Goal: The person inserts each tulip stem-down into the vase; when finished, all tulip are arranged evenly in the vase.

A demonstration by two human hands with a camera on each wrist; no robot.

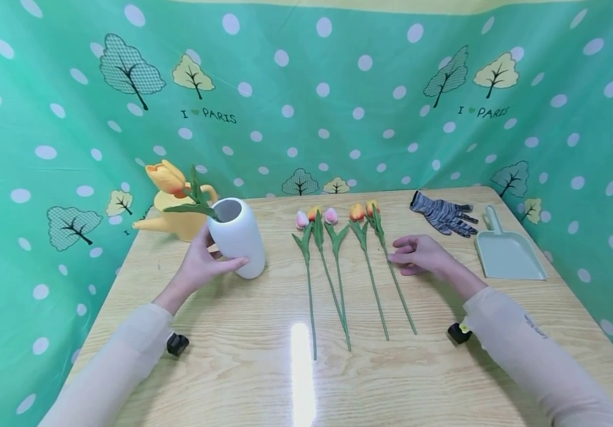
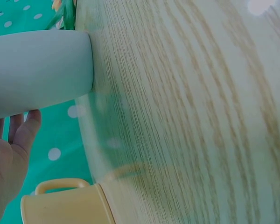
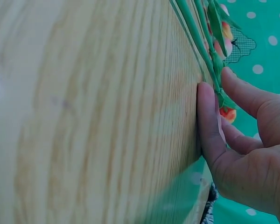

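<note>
My left hand (image 1: 207, 258) grips the white vase (image 1: 242, 243), thumb across its front and fingers behind, holding it tilted. One orange tulip (image 1: 166, 177) stands in the vase, leaning left over the rim. On the table lie several artificial tulips in a row, pink ones (image 1: 302, 220) at left and orange ones (image 1: 357, 212) at right. My right hand (image 1: 418, 254) is at the stem of the rightmost tulip (image 1: 402, 290). In the right wrist view that green stem (image 3: 196, 37) passes between thumb and finger, which stand slightly apart; one fingertip rests on the wood.
A yellow watering can (image 1: 186, 225) stands behind the vase at left. At the right lie a dark knitted glove (image 1: 442, 213) and a pale green dustpan (image 1: 509, 255). A green dotted cloth (image 1: 306, 107) hangs around the wooden table (image 1: 232, 367).
</note>
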